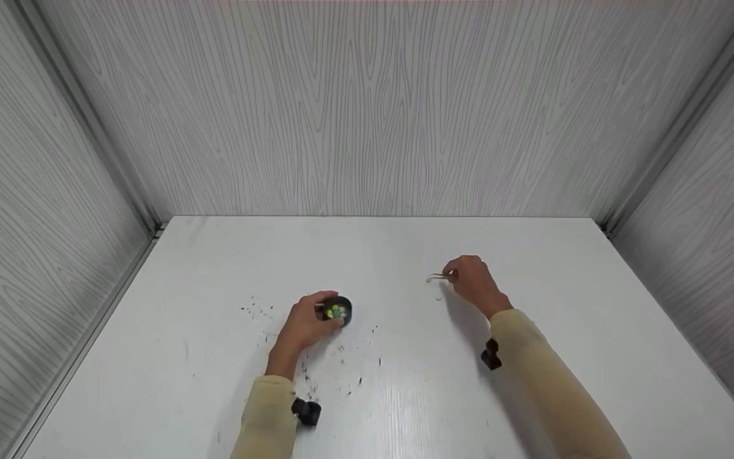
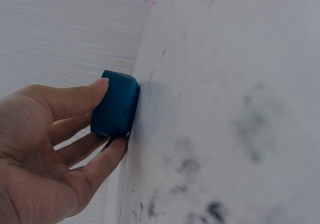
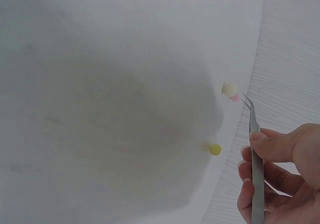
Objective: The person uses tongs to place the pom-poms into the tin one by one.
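Note:
My left hand (image 1: 304,325) grips a small round cup between thumb and fingers. In the left wrist view the cup (image 2: 117,104) looks glossy dark blue and rests on the white tabletop. Several yellow, green and pale beads (image 1: 336,312) lie inside it. Off to the right, my right hand (image 1: 476,284) pinches a pair of bent-tip tweezers (image 3: 257,176). The tips stand slightly apart, close by a cream bead (image 3: 229,89) and a pink bead (image 3: 236,98). Nearer me on the table is a yellow bead (image 3: 215,149).
Dark specks and smudges (image 1: 311,382) mark the white tabletop (image 1: 405,408) around the left forearm. Pale wood-grain panels (image 1: 367,115) close in the table at the back and both sides. A small black device (image 1: 306,412) is on each wrist.

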`<control>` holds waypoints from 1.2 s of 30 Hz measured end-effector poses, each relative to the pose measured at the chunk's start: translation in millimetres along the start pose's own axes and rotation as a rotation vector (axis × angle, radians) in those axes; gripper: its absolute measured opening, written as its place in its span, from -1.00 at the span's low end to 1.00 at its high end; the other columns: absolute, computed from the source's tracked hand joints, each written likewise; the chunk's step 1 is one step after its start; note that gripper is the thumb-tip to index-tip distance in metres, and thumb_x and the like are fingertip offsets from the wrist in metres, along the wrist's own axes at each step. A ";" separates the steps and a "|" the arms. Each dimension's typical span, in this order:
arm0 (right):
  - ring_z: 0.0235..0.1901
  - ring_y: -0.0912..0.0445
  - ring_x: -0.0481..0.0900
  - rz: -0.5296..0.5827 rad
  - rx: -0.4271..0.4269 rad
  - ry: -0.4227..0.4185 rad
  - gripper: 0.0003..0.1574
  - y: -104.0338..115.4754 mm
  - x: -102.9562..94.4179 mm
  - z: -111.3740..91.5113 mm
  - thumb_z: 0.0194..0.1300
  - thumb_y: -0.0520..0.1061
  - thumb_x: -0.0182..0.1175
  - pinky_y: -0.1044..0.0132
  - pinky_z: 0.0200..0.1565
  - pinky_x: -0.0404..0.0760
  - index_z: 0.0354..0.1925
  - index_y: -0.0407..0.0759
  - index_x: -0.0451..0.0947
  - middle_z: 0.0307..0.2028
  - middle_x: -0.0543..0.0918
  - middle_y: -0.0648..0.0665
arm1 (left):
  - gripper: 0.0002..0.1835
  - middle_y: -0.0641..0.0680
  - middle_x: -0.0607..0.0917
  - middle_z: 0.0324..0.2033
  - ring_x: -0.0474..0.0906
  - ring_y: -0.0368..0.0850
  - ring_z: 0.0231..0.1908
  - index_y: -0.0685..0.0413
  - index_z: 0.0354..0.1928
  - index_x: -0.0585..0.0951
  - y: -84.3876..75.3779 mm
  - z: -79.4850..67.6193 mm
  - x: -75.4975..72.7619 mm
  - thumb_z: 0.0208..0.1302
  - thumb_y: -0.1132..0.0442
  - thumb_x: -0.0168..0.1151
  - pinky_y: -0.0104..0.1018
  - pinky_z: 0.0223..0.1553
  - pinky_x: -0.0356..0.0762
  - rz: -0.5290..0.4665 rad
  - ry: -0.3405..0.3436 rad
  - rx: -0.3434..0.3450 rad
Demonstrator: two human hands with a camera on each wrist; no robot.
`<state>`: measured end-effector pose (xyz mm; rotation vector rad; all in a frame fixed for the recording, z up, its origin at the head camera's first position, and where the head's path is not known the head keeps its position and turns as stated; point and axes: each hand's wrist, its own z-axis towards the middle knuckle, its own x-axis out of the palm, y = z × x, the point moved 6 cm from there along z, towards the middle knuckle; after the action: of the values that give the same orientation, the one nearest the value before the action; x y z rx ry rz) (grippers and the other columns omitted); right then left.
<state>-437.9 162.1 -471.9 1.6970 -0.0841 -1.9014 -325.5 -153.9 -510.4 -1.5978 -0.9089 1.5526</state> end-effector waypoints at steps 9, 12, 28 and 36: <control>-0.12 -0.19 0.73 -0.019 -0.022 -0.002 -0.81 -1.4 -1.3 -2.5 0.32 -0.43 0.26 -0.07 -0.02 0.70 -0.17 -0.34 0.79 -0.14 0.78 -0.33 | -0.42 0.25 0.61 0.27 0.60 0.20 0.25 0.11 0.37 0.54 0.3 0.1 1.2 0.30 0.35 0.41 0.11 0.29 0.55 0.000 0.008 -0.008; -0.13 -0.17 0.72 -0.020 -0.020 -0.007 -0.80 -1.5 -1.8 -2.9 0.32 -0.42 0.26 -0.07 -0.02 0.70 -0.18 -0.33 0.80 -0.15 0.79 -0.33 | -0.41 0.25 0.62 0.27 0.60 0.20 0.26 0.11 0.37 0.54 0.4 0.4 1.3 0.30 0.35 0.40 0.11 0.30 0.54 0.000 0.008 -0.009; -0.11 -0.16 0.70 0.030 -0.039 -0.007 -0.80 9.3 -4.3 -5.8 0.35 -0.40 0.25 -0.05 -0.03 0.69 -0.16 -0.31 0.80 -0.16 0.77 -0.31 | -0.41 0.27 0.62 0.27 0.61 0.21 0.24 0.14 0.37 0.53 -1.4 0.6 0.2 0.30 0.36 0.40 0.11 0.29 0.55 0.007 0.007 0.011; -0.15 -0.17 0.72 0.052 -0.081 -0.012 -0.80 20.1 -5.4 -6.8 0.32 -0.42 0.28 -0.02 -0.10 0.72 -0.17 -0.30 0.80 -0.21 0.75 -0.31 | -0.41 0.27 0.62 0.27 0.61 0.22 0.24 0.15 0.37 0.53 -0.7 0.3 0.5 0.29 0.37 0.40 0.12 0.29 0.55 0.012 0.012 0.013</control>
<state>-423.9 150.1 -459.9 1.6151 -0.0543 -1.8520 -325.8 -153.1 -510.0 -1.6043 -0.8826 1.5519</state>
